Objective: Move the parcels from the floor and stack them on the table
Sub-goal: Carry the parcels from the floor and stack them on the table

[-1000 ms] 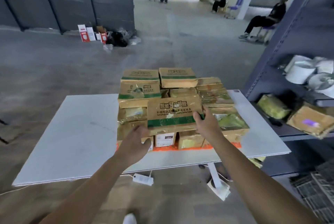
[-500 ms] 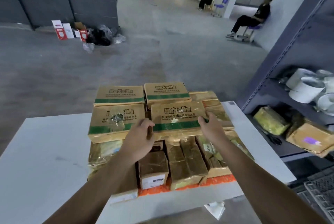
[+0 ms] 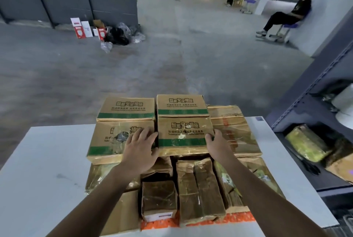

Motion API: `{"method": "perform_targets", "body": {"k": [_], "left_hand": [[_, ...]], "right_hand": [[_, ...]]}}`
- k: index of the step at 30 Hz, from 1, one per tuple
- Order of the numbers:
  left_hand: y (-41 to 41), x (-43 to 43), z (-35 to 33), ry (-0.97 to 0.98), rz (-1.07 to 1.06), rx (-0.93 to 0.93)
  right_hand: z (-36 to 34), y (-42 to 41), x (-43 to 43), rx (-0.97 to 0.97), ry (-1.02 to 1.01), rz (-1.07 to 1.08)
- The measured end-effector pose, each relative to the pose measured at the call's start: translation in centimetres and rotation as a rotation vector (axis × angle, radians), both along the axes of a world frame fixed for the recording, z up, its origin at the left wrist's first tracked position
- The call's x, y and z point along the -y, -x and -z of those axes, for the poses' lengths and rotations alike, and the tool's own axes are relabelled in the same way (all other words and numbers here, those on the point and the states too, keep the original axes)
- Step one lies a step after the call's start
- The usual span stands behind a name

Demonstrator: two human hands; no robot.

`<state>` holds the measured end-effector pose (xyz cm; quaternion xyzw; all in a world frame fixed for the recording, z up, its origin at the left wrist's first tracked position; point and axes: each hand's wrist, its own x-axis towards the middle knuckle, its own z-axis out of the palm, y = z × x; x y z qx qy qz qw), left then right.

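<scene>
A brown cardboard parcel with a green stripe and black print lies on top of the parcel stack on the white table. My right hand grips its right edge, thumb on the top face. My left hand lies with spread fingers at its left edge, partly over the neighbouring printed parcel. Two more printed parcels sit just behind. Lower layers hold taped brown parcels over an orange sheet.
A grey metal shelf with packets and white rolls stands close on the right. Across the concrete floor, small boxes and black bags lie by a grey partition. Several people sit on chairs in the background.
The view has closed in on the table. The green-striped parcel has moved forward and down onto the top of the stack, beside the left printed parcel. My left hand has spread out.
</scene>
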<state>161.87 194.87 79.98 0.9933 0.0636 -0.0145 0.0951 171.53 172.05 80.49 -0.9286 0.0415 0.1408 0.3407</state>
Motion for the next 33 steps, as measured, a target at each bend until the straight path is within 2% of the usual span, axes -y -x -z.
{"method": "perform_targets", "body": {"k": [13, 21, 33], "left_hand": [[0.1, 0.3, 0.3, -0.009, 0.01, -0.01], [-0.2, -0.1, -0.2, 0.032, 0.065, 0.05], [0.2, 0.3, -0.5, 0.074, 0.178, 0.133]], "right_hand": [[0.4, -1.7, 0.7, 0.002, 0.11, -0.144], [0.0, -1.3, -0.1, 0.136, 0.273, -0.125], [-1.8, 0.7, 0.0, 0.294, 0.326, -0.075]]}}
